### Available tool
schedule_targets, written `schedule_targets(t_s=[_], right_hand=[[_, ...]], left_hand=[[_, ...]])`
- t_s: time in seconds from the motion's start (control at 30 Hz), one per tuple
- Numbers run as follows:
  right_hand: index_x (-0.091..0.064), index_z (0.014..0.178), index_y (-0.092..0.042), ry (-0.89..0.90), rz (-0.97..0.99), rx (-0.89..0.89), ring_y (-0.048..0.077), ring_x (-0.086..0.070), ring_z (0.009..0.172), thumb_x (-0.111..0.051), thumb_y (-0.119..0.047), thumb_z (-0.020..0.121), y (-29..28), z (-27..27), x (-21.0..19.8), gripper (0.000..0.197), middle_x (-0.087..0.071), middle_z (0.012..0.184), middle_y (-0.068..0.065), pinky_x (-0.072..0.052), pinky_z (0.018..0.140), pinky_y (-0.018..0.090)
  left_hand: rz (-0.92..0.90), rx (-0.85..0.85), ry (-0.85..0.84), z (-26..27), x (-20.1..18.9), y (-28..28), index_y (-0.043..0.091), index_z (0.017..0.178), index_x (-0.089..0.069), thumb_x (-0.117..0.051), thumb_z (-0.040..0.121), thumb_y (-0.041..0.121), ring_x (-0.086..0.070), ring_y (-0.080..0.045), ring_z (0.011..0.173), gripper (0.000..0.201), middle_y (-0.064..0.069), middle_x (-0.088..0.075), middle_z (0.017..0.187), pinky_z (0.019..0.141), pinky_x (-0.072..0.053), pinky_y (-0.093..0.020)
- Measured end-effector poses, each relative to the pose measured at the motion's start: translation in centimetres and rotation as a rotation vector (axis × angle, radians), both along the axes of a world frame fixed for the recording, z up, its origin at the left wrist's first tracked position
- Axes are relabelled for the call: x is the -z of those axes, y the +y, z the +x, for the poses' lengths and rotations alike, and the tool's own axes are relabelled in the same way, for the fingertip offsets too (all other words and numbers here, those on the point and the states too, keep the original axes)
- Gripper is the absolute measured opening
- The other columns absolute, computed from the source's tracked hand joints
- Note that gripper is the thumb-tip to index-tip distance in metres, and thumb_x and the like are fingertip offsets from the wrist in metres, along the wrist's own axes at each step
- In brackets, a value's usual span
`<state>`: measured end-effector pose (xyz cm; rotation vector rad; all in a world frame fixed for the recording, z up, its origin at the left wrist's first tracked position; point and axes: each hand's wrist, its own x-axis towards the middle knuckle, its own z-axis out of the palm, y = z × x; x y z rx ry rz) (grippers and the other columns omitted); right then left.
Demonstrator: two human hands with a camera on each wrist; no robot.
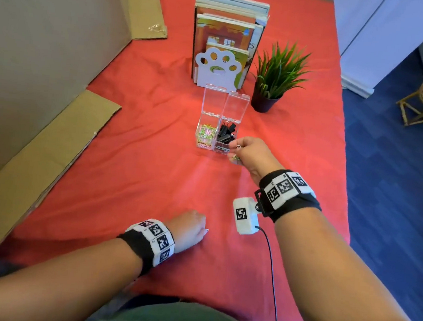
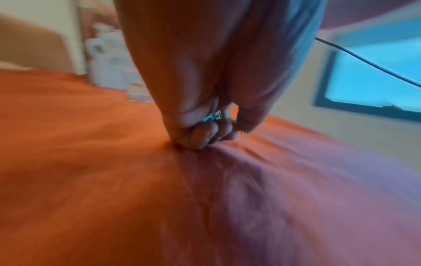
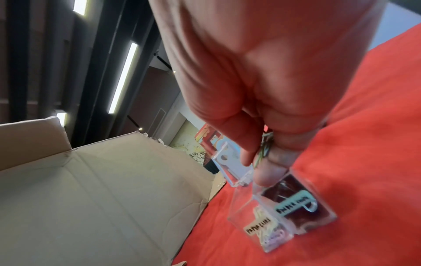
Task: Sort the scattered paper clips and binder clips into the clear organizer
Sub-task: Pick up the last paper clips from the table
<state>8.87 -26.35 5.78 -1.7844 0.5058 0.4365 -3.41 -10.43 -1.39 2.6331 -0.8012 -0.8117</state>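
Observation:
The clear organizer (image 1: 198, 144) stands mid-table on the red cloth with both lids upright. Its left compartment holds colored paper clips (image 1: 205, 133); its right one holds black binder clips (image 1: 226, 134). My right hand (image 1: 235, 152) hovers at the organizer's front right corner and pinches a few paper clips (image 1: 236, 158). In the right wrist view that hand (image 3: 262, 158) grips the clips (image 3: 264, 150) just above the labelled organizer (image 3: 323, 207). My left hand (image 1: 199, 232) rests curled on the cloth nearer me. Its fingers (image 2: 202, 133) enclose small paper clips (image 2: 214, 116).
Behind the organizer stand books held by a white paw-shaped bookend (image 1: 218, 70), with a potted plant (image 1: 270, 88) to their right. Cardboard flaps (image 1: 40, 150) line the left side. A cable (image 1: 271, 268) hangs from the right wrist camera. The table's right edge drops to blue floor.

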Motion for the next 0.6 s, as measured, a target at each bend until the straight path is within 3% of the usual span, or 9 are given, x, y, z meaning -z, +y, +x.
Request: schedule_targets(t_s=[0.07, 0.13, 0.2, 0.27, 0.37, 0.5, 0.53, 0.6], right_hand=[[-0.055, 0.074, -0.008, -0.067, -0.022, 0.002, 0.015, -0.054, 0.062, -0.033, 0.017, 0.086, 1.2, 1.6, -0.8, 0.035, -0.055, 0.076, 0.009, -0.052, 0.054, 0.017], [-0.060, 0.082, -0.009, -0.109, -0.064, -0.028, 0.021, -0.061, 0.076, -0.037, 0.016, 0.084, 2.5, 3.1, -1.3, 0.034, -0.061, 0.084, 0.011, -0.058, 0.075, 0.031], [-0.063, 0.107, -0.005, -0.120, -0.173, -0.110, 0.026, -0.062, 0.095, -0.039, 0.013, 0.083, 3.7, 4.2, -1.8, 0.038, -0.064, 0.105, 0.014, -0.054, 0.091, 0.042], [-0.057, 0.123, -0.003, -0.107, -0.266, -0.196, 0.030, -0.058, 0.113, -0.041, 0.009, 0.084, 4.1, 4.8, -2.3, 0.044, -0.060, 0.124, 0.016, -0.048, 0.099, 0.043], [-0.056, 0.123, -0.001, -0.112, -0.259, -0.176, 0.036, -0.056, 0.118, -0.044, 0.004, 0.084, 3.1, 4.4, -2.8, 0.041, -0.058, 0.127, 0.022, -0.047, 0.100, 0.047], [-0.063, 0.116, -0.007, -0.166, -0.290, -0.152, 0.028, -0.061, 0.102, -0.041, 0.007, 0.082, 1.2, 1.5, -2.5, 0.043, -0.064, 0.119, 0.017, -0.052, 0.094, 0.046], [-0.064, 0.116, -0.007, -0.166, -0.288, -0.175, 0.026, -0.061, 0.097, -0.043, 0.004, 0.083, 0.5, 0.4, -2.4, 0.040, -0.065, 0.117, 0.017, -0.052, 0.092, 0.045], [-0.064, 0.115, -0.010, -0.130, -0.313, -0.244, 0.026, -0.064, 0.098, -0.045, -0.003, 0.086, -1.1, -1.9, -1.8, 0.035, -0.066, 0.115, 0.014, -0.052, 0.093, 0.045]], left_hand=[[-0.144, -0.268, 0.118, 1.3, -0.3, 1.8, 0.017, 0.079, -0.059, -0.045, 0.091, 0.035, -0.060, -0.024, 0.075, 0.027, -0.006, -0.066, 0.079, 0.068, -0.042, -0.028], [-0.350, -0.613, 0.321, 2.6, -0.5, 3.1, 0.019, 0.067, -0.053, -0.052, 0.090, 0.028, -0.047, -0.018, 0.055, 0.024, -0.001, -0.053, 0.061, 0.055, -0.034, -0.027], [-0.597, -0.949, 0.490, 4.0, -1.5, 3.7, 0.017, 0.063, -0.048, -0.053, 0.090, 0.017, -0.039, -0.014, 0.047, 0.027, -0.002, -0.045, 0.057, 0.046, -0.033, -0.023], [-0.744, -1.118, 0.556, 5.9, -2.6, 4.1, 0.014, 0.062, -0.046, -0.052, 0.090, 0.011, -0.039, -0.009, 0.043, 0.029, -0.004, -0.044, 0.059, 0.039, -0.034, -0.016], [-0.847, -1.127, 0.512, 9.5, -4.8, 3.7, 0.012, 0.058, -0.045, -0.050, 0.089, 0.006, -0.039, -0.005, 0.039, 0.033, -0.004, -0.043, 0.056, 0.038, -0.036, -0.013], [-0.855, -1.170, 0.392, 14.4, -7.6, 1.6, 0.010, 0.053, -0.047, -0.048, 0.082, 0.000, -0.043, -0.010, 0.036, 0.031, 0.001, -0.048, 0.040, 0.048, -0.039, -0.022], [-0.889, -1.170, 0.388, 15.5, -8.2, 1.0, 0.009, 0.056, -0.048, -0.048, 0.082, 0.000, -0.047, -0.013, 0.041, 0.028, -0.003, -0.053, 0.047, 0.052, -0.041, -0.027], [-0.815, -1.117, 0.360, 17.2, -9.0, 0.1, 0.007, 0.074, -0.057, -0.051, 0.086, 0.005, -0.058, -0.019, 0.059, 0.014, -0.013, -0.057, 0.075, 0.062, -0.046, -0.032]])
